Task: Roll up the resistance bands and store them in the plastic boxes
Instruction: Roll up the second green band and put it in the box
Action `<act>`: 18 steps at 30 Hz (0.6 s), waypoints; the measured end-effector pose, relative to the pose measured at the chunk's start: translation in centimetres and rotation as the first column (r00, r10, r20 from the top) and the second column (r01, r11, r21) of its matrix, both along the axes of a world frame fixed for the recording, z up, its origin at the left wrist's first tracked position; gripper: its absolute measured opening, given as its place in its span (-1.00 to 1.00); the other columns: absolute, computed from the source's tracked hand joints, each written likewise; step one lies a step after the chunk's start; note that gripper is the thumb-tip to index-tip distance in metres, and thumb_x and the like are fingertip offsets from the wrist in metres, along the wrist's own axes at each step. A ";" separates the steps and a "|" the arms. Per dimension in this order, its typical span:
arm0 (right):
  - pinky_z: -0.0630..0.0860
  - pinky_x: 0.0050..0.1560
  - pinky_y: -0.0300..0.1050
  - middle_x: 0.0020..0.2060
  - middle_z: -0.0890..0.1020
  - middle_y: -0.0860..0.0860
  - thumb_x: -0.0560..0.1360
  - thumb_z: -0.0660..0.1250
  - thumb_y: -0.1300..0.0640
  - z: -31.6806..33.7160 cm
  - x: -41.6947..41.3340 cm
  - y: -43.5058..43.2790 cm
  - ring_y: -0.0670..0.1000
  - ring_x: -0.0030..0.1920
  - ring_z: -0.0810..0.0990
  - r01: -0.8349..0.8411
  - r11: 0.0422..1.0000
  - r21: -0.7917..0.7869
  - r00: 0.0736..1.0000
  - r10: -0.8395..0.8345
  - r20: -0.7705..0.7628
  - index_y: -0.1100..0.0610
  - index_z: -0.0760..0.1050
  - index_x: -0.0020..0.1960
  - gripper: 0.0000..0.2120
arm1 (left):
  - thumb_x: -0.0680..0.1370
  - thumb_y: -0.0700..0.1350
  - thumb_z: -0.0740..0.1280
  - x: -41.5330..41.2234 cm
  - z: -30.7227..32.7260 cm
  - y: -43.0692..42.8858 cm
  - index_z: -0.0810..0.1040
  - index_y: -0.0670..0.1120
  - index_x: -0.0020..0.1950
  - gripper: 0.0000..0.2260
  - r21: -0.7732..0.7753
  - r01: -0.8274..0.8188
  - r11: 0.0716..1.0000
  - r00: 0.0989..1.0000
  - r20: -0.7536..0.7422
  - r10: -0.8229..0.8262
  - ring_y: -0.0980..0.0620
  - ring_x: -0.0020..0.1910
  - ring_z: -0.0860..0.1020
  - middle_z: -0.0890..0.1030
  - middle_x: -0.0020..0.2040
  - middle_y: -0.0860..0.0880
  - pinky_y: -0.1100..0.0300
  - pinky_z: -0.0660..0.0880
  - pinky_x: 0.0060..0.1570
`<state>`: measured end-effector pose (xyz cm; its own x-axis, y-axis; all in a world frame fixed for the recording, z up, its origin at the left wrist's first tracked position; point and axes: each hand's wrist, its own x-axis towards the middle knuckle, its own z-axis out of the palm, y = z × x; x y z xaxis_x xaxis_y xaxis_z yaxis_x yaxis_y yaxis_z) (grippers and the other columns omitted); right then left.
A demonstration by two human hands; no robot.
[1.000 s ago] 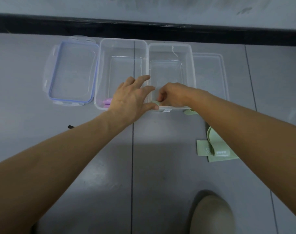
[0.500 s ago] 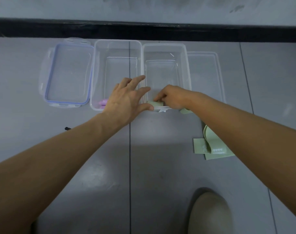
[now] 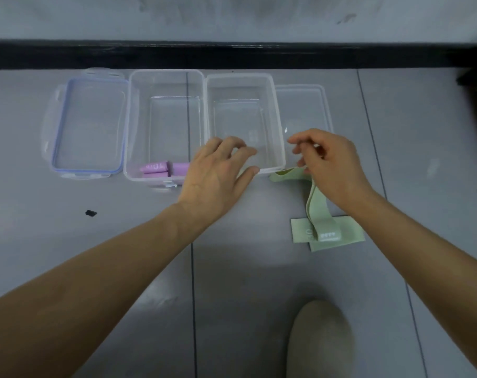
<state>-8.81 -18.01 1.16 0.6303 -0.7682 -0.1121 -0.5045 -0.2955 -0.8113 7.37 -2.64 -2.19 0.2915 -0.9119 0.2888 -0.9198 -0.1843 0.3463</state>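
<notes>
Far left, blue-rimmed lid (image 3: 87, 126) flat on the floor; just beside it, left box (image 3: 139, 126) with rolled purple bands (image 3: 161, 169) against its near wall; spreads left hand (image 3: 218, 173), fingers apart, over the near-left corner of right box (image 3: 279, 132), thumb at the rim; curls right hand (image 3: 332, 165) fingers round the upper end of green band (image 3: 310, 203), lower end on flat green bands (image 3: 346, 230) on the floor, outside both boxes.

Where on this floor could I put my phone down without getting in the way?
Bare floor lies near left, in front of the blue-rimmed lid and around the black speck, and far right beyond the clear lid. The right box looks empty where visible. It is crowded around the left hand, right hand, green bands and shoe.
</notes>
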 end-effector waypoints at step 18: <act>0.47 0.08 0.06 0.10 0.56 0.09 0.42 0.32 -0.35 -7.4 -8.0 1.7 0.19 0.11 0.51 0.003 0.978 -0.207 0.810 -0.124 -0.573 0.07 0.47 0.27 -0.39 | 0.59 -0.18 0.19 -12.1 -4.8 -2.7 0.57 0.00 0.21 -0.74 0.335 -0.069 0.940 0.822 -0.515 0.244 -0.10 0.07 0.60 0.67 0.09 -0.04 0.10 0.47 0.15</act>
